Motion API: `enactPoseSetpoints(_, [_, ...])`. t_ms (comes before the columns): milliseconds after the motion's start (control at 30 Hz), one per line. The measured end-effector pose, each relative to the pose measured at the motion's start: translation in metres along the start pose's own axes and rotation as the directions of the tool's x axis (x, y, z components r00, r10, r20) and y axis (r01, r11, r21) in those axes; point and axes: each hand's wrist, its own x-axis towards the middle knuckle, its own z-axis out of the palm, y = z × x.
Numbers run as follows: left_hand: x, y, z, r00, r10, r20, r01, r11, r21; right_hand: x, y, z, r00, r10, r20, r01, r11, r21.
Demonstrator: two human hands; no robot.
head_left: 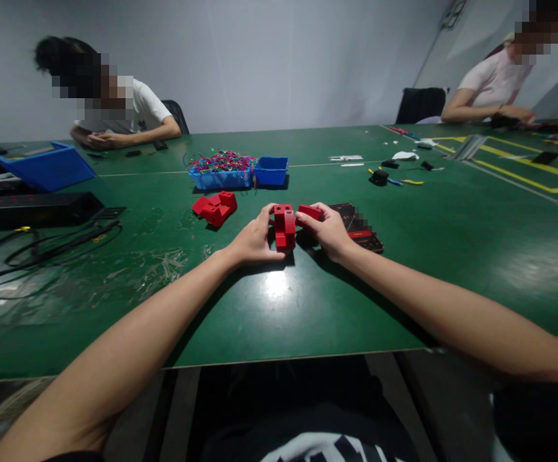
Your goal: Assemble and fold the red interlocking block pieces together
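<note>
Dim overhead light glares on the green tabletop point(240, 308); edges stretch, slightly soft.

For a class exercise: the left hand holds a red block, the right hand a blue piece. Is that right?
The blue is wrong: the head view shows the right hand with a red piece. The left hand does hold a red block.

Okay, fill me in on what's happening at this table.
The left hand steadies an upright red block, while the right hand pinches a smaller red piece beside it. More red parts lie to the left, and two people sit across the table.
</note>
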Motion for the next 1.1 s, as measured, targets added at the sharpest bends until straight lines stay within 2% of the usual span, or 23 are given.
enactPoseSetpoints(233, [0.0007,-0.001,0.0005,1.0,0.002,-0.002,-0.002,1.0,-0.005,-0.0014,-0.0038,0.0009,0.999,0.038,0.024,-0.038,0.999,0.005])
enactPoseSetpoints(367, [0.0006,-0.0021,0.0005,1.0,0.02,0.0,-0.02,1.0,0.015,-0.0001,-0.0018,0.0006,0.998,0.013,0.063,-0.015,1.0,0.027])
enactPoseSetpoints(533, [0.0007,-0.0029,0.0003,1.0,0.025,0.003,-0.025,1.0,0.011,0.0021,-0.0007,0.0004,0.999,-0.01,0.043,0.01,1.0,-0.006])
enactPoseSetpoints(733, [0.001,-0.0019,0.0001,1.0,0.007,0.013,-0.007,1.0,0.006,0.0025,-0.0024,0.0012,0.999,0.043,0.031,-0.042,0.999,-0.026])
enactPoseSetpoints(1100, [0.0004,0.0013,-0.0017,1.0,0.001,0.015,-0.001,1.0,-0.019,0.0036,-0.0087,0.0007,0.982,0.189,0.016,-0.19,0.977,0.093])
